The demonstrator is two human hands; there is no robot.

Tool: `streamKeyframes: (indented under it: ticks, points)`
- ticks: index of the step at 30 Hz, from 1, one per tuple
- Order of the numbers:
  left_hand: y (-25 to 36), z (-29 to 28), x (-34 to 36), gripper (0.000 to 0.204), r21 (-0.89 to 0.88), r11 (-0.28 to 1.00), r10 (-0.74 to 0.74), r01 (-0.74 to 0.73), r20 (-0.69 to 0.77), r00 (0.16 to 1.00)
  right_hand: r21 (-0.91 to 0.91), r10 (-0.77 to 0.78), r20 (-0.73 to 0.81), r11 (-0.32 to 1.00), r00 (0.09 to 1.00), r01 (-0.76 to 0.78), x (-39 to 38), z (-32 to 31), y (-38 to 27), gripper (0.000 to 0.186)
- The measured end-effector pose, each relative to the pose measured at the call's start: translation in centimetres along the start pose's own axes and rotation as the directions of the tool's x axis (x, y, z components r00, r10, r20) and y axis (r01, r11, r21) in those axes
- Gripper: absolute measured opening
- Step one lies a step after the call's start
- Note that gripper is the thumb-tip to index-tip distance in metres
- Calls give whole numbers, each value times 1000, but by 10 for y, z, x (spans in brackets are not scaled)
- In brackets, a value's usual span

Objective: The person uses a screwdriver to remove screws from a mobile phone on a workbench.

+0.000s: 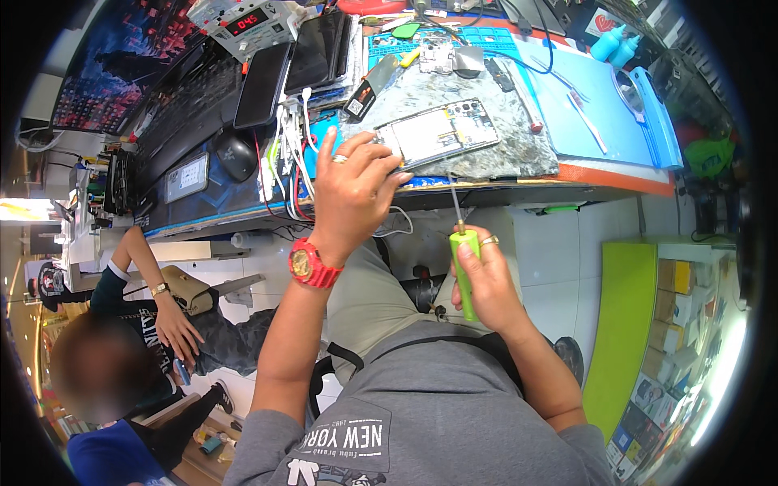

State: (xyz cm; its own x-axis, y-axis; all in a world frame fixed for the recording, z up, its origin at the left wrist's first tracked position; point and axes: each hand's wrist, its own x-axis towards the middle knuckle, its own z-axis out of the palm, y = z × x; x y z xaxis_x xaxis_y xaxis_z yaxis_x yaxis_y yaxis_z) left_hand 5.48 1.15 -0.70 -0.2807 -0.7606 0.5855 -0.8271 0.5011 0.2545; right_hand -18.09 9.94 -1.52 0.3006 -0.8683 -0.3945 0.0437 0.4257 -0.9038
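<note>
An opened phone [438,134] lies tilted at the front of the grey stone-patterned work mat, its white inner panel and camera end showing. My left hand [356,185] grips its left end, thumb near the lower edge and fingers over the top; that hand wears a ring and a red wristwatch [314,266]. In my right hand [486,279], below the bench edge, is a screwdriver [465,251] with a bright green handle. Its thin metal shaft points up toward the phone, and the tip is near the bench edge, apart from the phone's camera end.
Behind the phone are a dark card [371,87], a blue parts mat [486,38] and small phone parts. A light blue mat [583,105] with tweezers [577,99] lies right. Left are cables, dark phones [263,85], a mouse [236,155] and a keyboard. A seated person [121,340] is at lower left.
</note>
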Motion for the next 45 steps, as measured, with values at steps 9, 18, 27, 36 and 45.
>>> streamKeyframes:
  ticks: [9, 18, 27, 36, 45]
  points:
    - [6, 14, 1, 20, -40, 999, -19, 18, -41, 999, 4, 83, 61, 996, 995, -84, 7, 18, -4, 45]
    - [0, 19, -4, 17, -33, 999, 8, -11, -65, 998, 18, 101, 65, 995, 993, -103, 9, 17, 2, 44]
    - [0, 20, -4, 16, -35, 999, 9, -12, -74, 997, 44, 101, 66, 994, 993, -104, 10, 14, 2, 44]
    - [0, 20, -4, 15, -52, 999, 3, -7, -80, 997, 33, 83, 62, 996, 995, -85, 12, 12, 7, 45]
    - [-1, 21, -4, 15, -54, 999, 2, -7, -84, 996, 50, 87, 49, 995, 995, -89, 11, 9, 6, 45]
